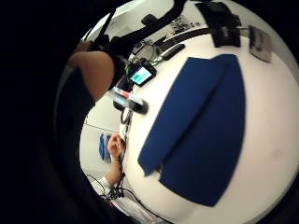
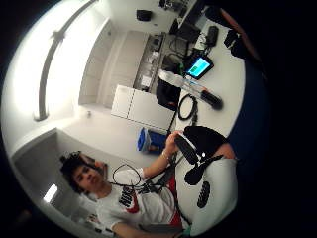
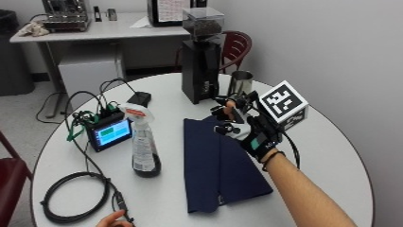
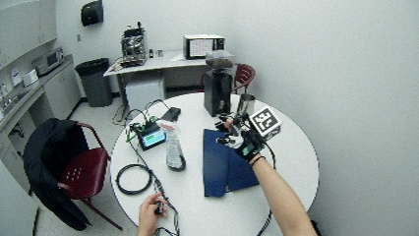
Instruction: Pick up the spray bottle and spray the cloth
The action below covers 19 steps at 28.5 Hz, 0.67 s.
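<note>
A spray bottle (image 3: 144,146) with a white and red head and dark liquid stands upright on the round white table (image 3: 327,142), left of a folded dark blue cloth (image 3: 220,163). My gloved right hand (image 3: 247,126) hovers above the far right part of the cloth, apart from the bottle. Its fingers are loosely bent and hold nothing. The little finger side palm view looks down on the cloth (image 1: 201,126), with the bottle (image 1: 128,99) beyond its edge. In the thumb side palm view the bottle (image 2: 190,87) appears beside the small screen.
A black coffee grinder (image 3: 203,61) and a metal cup (image 3: 241,82) stand at the table's far side. A small lit screen (image 3: 110,131) with wires sits left of the bottle. A coiled black cable (image 3: 72,196) lies front left, near the bare left hand (image 3: 113,220).
</note>
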{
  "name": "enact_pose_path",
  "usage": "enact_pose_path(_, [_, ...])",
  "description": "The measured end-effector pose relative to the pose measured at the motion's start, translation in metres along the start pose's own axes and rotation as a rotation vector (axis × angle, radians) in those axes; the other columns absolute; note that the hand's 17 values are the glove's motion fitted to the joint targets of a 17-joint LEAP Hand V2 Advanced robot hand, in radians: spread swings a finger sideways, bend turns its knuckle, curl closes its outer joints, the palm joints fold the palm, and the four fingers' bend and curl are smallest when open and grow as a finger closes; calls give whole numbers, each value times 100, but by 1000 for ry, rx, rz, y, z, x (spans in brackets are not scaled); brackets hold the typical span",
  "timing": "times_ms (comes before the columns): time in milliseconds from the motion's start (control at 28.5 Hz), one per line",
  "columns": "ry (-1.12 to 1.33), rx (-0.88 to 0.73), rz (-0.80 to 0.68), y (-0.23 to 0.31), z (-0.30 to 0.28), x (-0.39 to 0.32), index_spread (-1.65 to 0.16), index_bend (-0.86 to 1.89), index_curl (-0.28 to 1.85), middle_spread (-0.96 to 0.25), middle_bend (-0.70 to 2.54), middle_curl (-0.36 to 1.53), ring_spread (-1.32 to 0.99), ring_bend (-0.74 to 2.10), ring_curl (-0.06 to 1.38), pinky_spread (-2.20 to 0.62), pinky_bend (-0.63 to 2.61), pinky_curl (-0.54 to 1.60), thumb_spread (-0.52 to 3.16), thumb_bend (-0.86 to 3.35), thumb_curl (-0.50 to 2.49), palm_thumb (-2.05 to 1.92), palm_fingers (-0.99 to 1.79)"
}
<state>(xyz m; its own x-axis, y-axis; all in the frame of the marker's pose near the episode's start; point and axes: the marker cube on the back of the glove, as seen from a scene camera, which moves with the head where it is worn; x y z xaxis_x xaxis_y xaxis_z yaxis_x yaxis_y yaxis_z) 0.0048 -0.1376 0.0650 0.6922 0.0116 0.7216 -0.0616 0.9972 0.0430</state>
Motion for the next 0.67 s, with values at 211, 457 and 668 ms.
enact_pose_path(211, [336, -31, 72, 11, -8, 16, -34, 9, 14, -11, 37, 41, -8, 50, 38, 17, 40, 37, 92, -3, 34, 78, 65])
enact_pose_path(457, [458, -115, 72, 12, 6, 13, -34, 9, 15, -10, 35, 41, -6, 47, 38, 19, 40, 37, 93, -3, 33, 77, 62])
enact_pose_path(668, [537, -154, 48, 14, 13, 12, -34, 8, 15, -9, 34, 41, -5, 47, 38, 20, 41, 37, 95, -2, 33, 76, 60])
